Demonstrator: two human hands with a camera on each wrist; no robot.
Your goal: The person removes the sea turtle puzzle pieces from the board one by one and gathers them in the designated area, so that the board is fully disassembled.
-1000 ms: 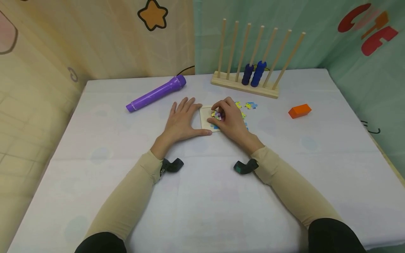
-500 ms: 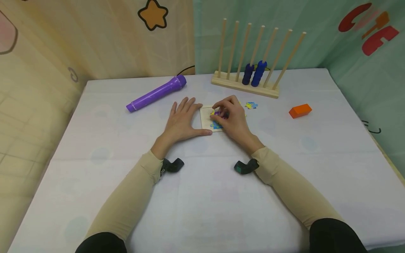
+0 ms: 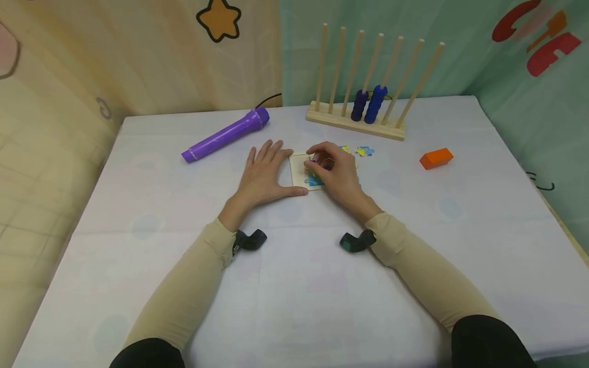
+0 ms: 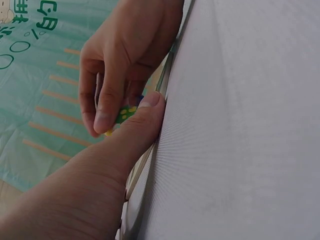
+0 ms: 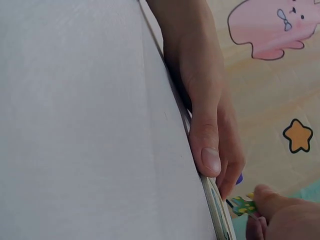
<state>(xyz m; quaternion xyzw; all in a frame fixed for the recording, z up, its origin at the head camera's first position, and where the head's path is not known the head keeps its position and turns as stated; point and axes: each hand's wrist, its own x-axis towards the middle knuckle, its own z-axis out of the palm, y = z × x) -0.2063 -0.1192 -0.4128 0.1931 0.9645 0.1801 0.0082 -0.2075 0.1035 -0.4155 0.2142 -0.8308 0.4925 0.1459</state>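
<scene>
Left hand: we see it (image 3: pixel 263 179) just left of the frame's centre in the head view, fingers spread and mostly straight, grasping nothing; its thumb lies along the near edge of the board.
Right hand: we find it (image 3: pixel 339 171) just right of centre, fingers curled, pinching a puzzle piece between thumb and fingers.
Pinched piece: in the right wrist view we make out a green puzzle piece with yellow spots (image 5: pixel 243 205), towards the lower right.
Board: the pale puzzle board (image 3: pixel 298 171) lies near the middle of the head view, between both hands; we see blue pieces (image 3: pixel 314 180) on its lower part.
Loose pieces: we spot a blue-and-yellow piece (image 3: pixel 365 151) just beyond the right hand, others partly hidden.
Upper left of centre: a purple microphone (image 3: pixel 226 137) lies slantwise.
Upper right: we see a wooden peg rack (image 3: pixel 354 125) with blue beads (image 3: pixel 376 105) on two pegs.
Right side: an orange block (image 3: pixel 436 159).
</scene>
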